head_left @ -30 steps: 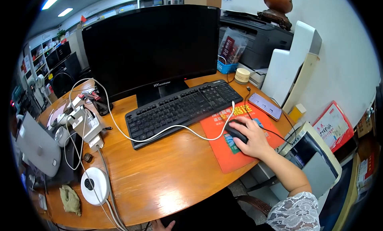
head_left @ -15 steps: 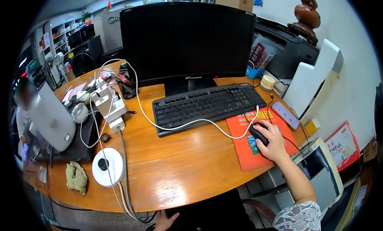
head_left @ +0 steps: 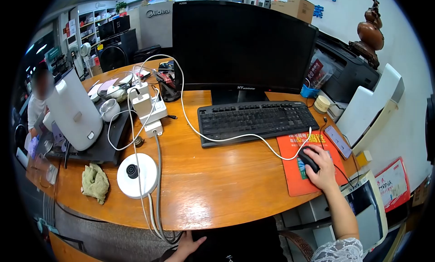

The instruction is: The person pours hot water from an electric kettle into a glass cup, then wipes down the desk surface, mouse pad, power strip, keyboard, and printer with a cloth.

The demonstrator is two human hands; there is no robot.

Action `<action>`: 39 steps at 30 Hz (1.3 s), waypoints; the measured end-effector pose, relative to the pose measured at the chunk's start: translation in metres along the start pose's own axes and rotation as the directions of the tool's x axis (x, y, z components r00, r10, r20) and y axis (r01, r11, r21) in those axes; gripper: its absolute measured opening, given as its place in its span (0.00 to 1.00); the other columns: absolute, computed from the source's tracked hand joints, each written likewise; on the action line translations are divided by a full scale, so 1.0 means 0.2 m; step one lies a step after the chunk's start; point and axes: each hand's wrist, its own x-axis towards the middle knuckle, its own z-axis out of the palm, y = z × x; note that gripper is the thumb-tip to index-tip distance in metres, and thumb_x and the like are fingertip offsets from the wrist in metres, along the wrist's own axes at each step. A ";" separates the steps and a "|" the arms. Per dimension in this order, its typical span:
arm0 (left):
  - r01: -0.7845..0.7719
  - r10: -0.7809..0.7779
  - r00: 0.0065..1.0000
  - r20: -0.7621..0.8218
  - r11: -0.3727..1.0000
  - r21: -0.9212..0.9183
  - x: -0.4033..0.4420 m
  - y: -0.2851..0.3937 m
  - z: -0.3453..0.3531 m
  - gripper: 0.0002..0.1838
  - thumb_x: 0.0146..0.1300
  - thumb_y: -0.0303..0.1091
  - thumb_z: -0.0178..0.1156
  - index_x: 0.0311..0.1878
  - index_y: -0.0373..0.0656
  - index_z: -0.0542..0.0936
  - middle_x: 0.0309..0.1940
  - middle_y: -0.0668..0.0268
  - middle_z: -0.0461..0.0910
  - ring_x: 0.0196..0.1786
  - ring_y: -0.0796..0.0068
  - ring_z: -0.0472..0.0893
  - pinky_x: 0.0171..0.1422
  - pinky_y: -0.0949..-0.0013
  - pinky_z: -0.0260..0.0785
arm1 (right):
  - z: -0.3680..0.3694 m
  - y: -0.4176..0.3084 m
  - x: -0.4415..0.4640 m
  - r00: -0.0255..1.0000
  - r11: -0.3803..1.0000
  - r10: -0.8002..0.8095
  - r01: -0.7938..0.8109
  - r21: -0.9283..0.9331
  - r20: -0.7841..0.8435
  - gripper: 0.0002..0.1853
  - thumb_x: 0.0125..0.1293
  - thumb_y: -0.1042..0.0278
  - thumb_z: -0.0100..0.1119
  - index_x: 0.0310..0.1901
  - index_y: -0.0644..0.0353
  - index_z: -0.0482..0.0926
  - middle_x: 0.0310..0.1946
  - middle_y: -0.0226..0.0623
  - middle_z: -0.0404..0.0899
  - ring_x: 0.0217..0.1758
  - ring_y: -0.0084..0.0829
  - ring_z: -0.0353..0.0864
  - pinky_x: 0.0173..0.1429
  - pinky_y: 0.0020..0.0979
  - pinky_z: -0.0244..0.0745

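Observation:
My right hand (head_left: 324, 169) is curled over a black computer mouse (head_left: 308, 159), which sits on a red printed booklet or mat (head_left: 299, 188). Just left of it, a white cable (head_left: 253, 135) runs across the black keyboard (head_left: 258, 121), its loose tip near the mouse. A phone (head_left: 337, 142) with a lit screen lies to the right of my hand. Below the desk's front edge, my left hand (head_left: 190, 246) rests on my dark-clothed lap, thumb spread and nothing held. The monitor (head_left: 244, 47) behind the keyboard is black.
On the left stand a white round kettle base (head_left: 137, 176), a crumpled green cloth (head_left: 95, 182), a power strip (head_left: 155, 109) and a tall white appliance (head_left: 76, 110) on a dark tray. Cords hang over the front edge. A printer (head_left: 346, 69) stands at right; another person (head_left: 38, 103) is far left.
My view has turned left, so the desk and its things appear further right. My right hand stays on the mouse, with little visible movement over the red mat. My left hand remains on my lap.

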 end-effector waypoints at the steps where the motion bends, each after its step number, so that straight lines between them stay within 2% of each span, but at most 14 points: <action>1: 0.009 -0.009 1.000 0.011 1.000 -0.021 0.00 0.00 0.00 0.56 0.49 0.64 0.63 0.70 0.38 0.49 0.64 0.37 0.59 0.66 0.40 0.61 0.69 0.55 0.58 | -0.01 -0.01 0.00 1.000 1.000 -0.004 0.004 0.012 0.008 0.24 0.48 0.70 0.60 0.51 0.53 0.77 0.53 0.43 0.73 0.51 0.47 0.73 0.57 0.40 0.68; 4: 0.038 -0.038 0.999 0.010 0.999 -0.020 0.01 0.00 -0.01 0.55 0.49 0.63 0.64 0.70 0.37 0.50 0.65 0.38 0.58 0.67 0.41 0.61 0.69 0.54 0.58 | 0.01 -0.01 0.00 0.992 0.992 0.128 -0.128 -0.018 -0.017 0.25 0.49 0.70 0.60 0.53 0.55 0.76 0.54 0.44 0.72 0.53 0.47 0.72 0.59 0.40 0.67; 6: 0.033 -0.033 0.999 -0.004 0.999 0.004 0.01 -0.01 0.00 0.55 0.49 0.63 0.63 0.70 0.37 0.51 0.64 0.38 0.59 0.66 0.42 0.62 0.68 0.54 0.58 | 0.02 -0.02 0.00 0.994 0.984 0.112 -0.113 -0.135 -0.014 0.29 0.49 0.67 0.62 0.57 0.56 0.73 0.60 0.50 0.66 0.62 0.52 0.63 0.65 0.45 0.59; 8: 0.010 -0.009 0.999 -0.031 1.000 0.024 0.02 -0.02 0.02 0.54 0.49 0.63 0.63 0.70 0.37 0.51 0.63 0.38 0.61 0.65 0.42 0.64 0.68 0.55 0.59 | 0.00 -0.10 0.04 0.999 0.967 0.005 -0.015 -0.254 -0.039 0.32 0.47 0.65 0.67 0.58 0.55 0.72 0.63 0.50 0.61 0.66 0.53 0.57 0.67 0.48 0.54; 12: -0.081 0.082 0.991 -0.108 0.997 0.015 0.04 -0.08 0.08 0.53 0.49 0.64 0.62 0.69 0.38 0.52 0.62 0.39 0.63 0.64 0.41 0.66 0.68 0.56 0.60 | 0.03 -0.39 0.27 0.958 0.957 -0.264 0.275 -0.093 0.117 0.36 0.42 0.63 0.73 0.58 0.54 0.72 0.65 0.49 0.57 0.68 0.52 0.55 0.69 0.48 0.52; 14: -0.018 0.022 0.996 -0.089 0.999 0.049 0.01 -0.03 0.05 0.52 0.50 0.64 0.62 0.69 0.38 0.53 0.61 0.38 0.63 0.63 0.40 0.66 0.67 0.55 0.60 | 0.12 -0.54 0.42 0.911 0.922 -0.378 0.386 -0.016 0.167 0.36 0.43 0.63 0.73 0.58 0.54 0.71 0.66 0.50 0.57 0.68 0.51 0.55 0.69 0.48 0.53; 17: -0.043 0.059 0.982 -0.181 0.995 0.091 0.02 -0.06 0.10 0.51 0.51 0.63 0.61 0.69 0.39 0.54 0.61 0.36 0.62 0.64 0.40 0.64 0.68 0.55 0.58 | 0.35 -0.61 0.57 0.861 0.861 -0.496 0.505 -0.067 0.110 0.37 0.42 0.64 0.72 0.59 0.56 0.69 0.65 0.50 0.59 0.67 0.50 0.57 0.69 0.47 0.55; 20: 0.020 -0.019 0.999 -0.050 1.000 0.013 0.05 -0.11 0.11 0.52 0.54 0.64 0.57 0.73 0.44 0.46 0.71 0.37 0.37 0.74 0.41 0.42 0.73 0.52 0.46 | 0.47 -0.60 0.68 0.861 0.858 -0.504 0.508 -0.078 0.073 0.37 0.41 0.64 0.73 0.58 0.57 0.70 0.64 0.49 0.60 0.67 0.49 0.58 0.69 0.46 0.56; 25: -0.077 0.070 0.993 -0.091 0.994 -0.078 0.05 -0.12 0.14 0.47 0.58 0.64 0.53 0.73 0.46 0.49 0.70 0.44 0.53 0.73 0.42 0.48 0.72 0.47 0.45 | 0.64 -0.61 0.76 0.900 0.885 -0.437 0.432 -0.172 0.012 0.28 0.47 0.73 0.64 0.54 0.59 0.71 0.62 0.48 0.64 0.66 0.48 0.60 0.69 0.45 0.56; 28: -0.076 0.071 0.989 -0.133 0.997 -0.029 0.07 -0.15 0.20 0.45 0.58 0.63 0.54 0.73 0.51 0.50 0.66 0.37 0.55 0.69 0.34 0.53 0.71 0.46 0.48 | 0.66 -0.66 0.80 0.895 0.883 -0.447 0.443 -0.155 0.010 0.30 0.44 0.74 0.64 0.54 0.59 0.71 0.60 0.48 0.66 0.65 0.47 0.62 0.68 0.45 0.57; 34: -0.049 0.046 0.987 -0.154 0.999 -0.019 0.09 -0.18 0.21 0.45 0.58 0.62 0.54 0.73 0.51 0.49 0.65 0.35 0.56 0.66 0.31 0.57 0.68 0.43 0.54 | 0.67 -0.73 0.90 0.874 0.866 -0.486 0.480 -0.139 -0.013 0.30 0.39 0.70 0.71 0.49 0.60 0.72 0.52 0.44 0.71 0.60 0.45 0.66 0.63 0.41 0.62; 35: -0.108 0.116 0.974 -0.195 0.993 0.047 0.09 -0.18 0.21 0.46 0.58 0.61 0.54 0.73 0.50 0.48 0.61 0.34 0.61 0.63 0.30 0.62 0.67 0.46 0.56 | 0.68 -0.72 0.91 0.871 0.863 -0.491 0.485 -0.144 -0.008 0.30 0.40 0.70 0.71 0.49 0.60 0.72 0.52 0.44 0.71 0.60 0.45 0.66 0.63 0.41 0.62; 38: -0.113 0.120 0.993 -0.021 0.975 0.193 0.02 -0.11 0.10 0.45 0.59 0.61 0.54 0.72 0.47 0.51 0.55 0.38 0.70 0.60 0.37 0.68 0.66 0.52 0.60 | 0.71 -0.70 0.89 0.876 0.869 -0.481 0.482 -0.110 0.035 0.30 0.43 0.72 0.69 0.52 0.60 0.71 0.53 0.44 0.70 0.61 0.46 0.64 0.65 0.43 0.60; 39: -0.157 0.126 0.979 0.158 0.968 0.199 -0.04 -0.04 -0.03 0.44 0.59 0.61 0.54 0.72 0.47 0.53 0.56 0.39 0.71 0.60 0.39 0.69 0.66 0.53 0.61 | 0.69 -0.71 0.86 0.876 0.872 -0.480 0.482 -0.089 0.042 0.30 0.44 0.72 0.68 0.53 0.60 0.71 0.53 0.45 0.70 0.62 0.46 0.64 0.66 0.43 0.60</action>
